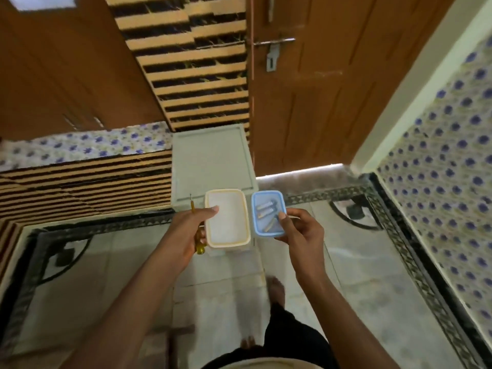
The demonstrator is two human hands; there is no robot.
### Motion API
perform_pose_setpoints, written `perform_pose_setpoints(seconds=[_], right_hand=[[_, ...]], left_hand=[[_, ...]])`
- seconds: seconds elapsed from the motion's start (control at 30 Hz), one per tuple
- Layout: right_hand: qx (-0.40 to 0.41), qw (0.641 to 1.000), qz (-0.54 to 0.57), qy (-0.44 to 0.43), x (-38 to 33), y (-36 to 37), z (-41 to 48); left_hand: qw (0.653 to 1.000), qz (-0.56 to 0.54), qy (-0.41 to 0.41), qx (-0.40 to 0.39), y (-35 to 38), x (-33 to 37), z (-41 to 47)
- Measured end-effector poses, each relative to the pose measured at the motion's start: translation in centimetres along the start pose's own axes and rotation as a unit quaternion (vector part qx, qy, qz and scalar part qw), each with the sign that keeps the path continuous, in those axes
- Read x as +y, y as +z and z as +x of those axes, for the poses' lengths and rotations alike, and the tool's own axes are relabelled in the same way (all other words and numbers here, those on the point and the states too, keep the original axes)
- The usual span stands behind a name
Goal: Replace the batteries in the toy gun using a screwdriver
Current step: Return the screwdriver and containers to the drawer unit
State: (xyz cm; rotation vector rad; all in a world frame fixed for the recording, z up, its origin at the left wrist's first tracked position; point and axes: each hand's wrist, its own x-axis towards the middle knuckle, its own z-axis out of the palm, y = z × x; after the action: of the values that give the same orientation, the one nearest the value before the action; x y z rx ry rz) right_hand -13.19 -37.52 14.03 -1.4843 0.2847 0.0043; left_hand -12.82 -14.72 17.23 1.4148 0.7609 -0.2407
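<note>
Judging by what shows, the work has hardly begun: no toy gun is in view (so nothing looks unscrewed or swapped yet), and the tools are only held above the floor. The left hand point(186, 230) grips the screwdriver point(200, 247) against the cream box point(226, 191), thumb over its rim, shaft pointing to twelve o'clock. The right hand point(300, 235) pinches the blue box point(267, 193), just beside the cream one at three o'clock. The batteries point(266, 207) lie inside, at eleven o'clock from that hand. Opening, swapping and closing are all left.
</note>
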Motion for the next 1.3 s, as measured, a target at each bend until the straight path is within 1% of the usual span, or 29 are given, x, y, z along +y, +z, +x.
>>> perform_pose_setpoints(seconds=[0.1, 0.3, 0.4, 0.47, 0.57, 0.73, 0.83, 0.97, 1.1, 1.2, 1.3], right_hand=[[-0.043, 0.999, -0.002, -0.005, 0.5, 2.5, 6.2], [-0.091, 0.995, -0.050, -0.008, 1.8, 6.3, 15.9], [-0.116, 0.989, -0.091, -0.008, 3.3, 7.6, 19.6], [-0.127, 0.985, -0.118, 0.009, 4.7, 8.9, 21.8], [-0.114, 0.980, -0.160, 0.029, 6.1, 10.9, 24.0], [-0.056, 0.971, -0.204, 0.112, 9.1, 13.3, 26.3], [-0.028, 0.962, -0.246, 0.119, 10.0, 15.2, 27.2], [-0.030, 0.959, -0.260, 0.110, 10.5, 17.6, 27.9], [-0.023, 0.943, -0.315, 0.100, 11.6, 19.5, 29.0], [-0.007, 0.932, -0.344, 0.115, 13.0, 20.0, 29.7], [0.002, 0.930, -0.344, 0.126, 13.5, 20.3, 30.3]], left_hand=[[0.999, -0.019, -0.008, 0.045, 0.3, 1.9, 4.9], [0.989, -0.062, -0.029, 0.128, 0.9, 4.2, 12.4], [0.986, -0.074, -0.054, 0.137, 0.5, 4.4, 15.7], [0.986, -0.064, -0.083, 0.127, 0.1, 4.7, 17.9], [0.988, -0.014, -0.096, 0.118, -0.5, 4.9, 20.9], [0.990, 0.074, -0.079, 0.094, -1.7, 4.1, 25.5], [0.987, 0.111, -0.082, 0.081, -2.3, 4.2, 27.9], [0.983, 0.136, -0.098, 0.079, -2.9, 3.7, 31.1], [0.982, 0.145, -0.100, 0.071, -3.7, 3.6, 33.4], [0.982, 0.141, -0.106, 0.072, -4.1, 3.5, 34.5], [0.982, 0.134, -0.113, 0.072, -4.4, 3.6, 35.6]])
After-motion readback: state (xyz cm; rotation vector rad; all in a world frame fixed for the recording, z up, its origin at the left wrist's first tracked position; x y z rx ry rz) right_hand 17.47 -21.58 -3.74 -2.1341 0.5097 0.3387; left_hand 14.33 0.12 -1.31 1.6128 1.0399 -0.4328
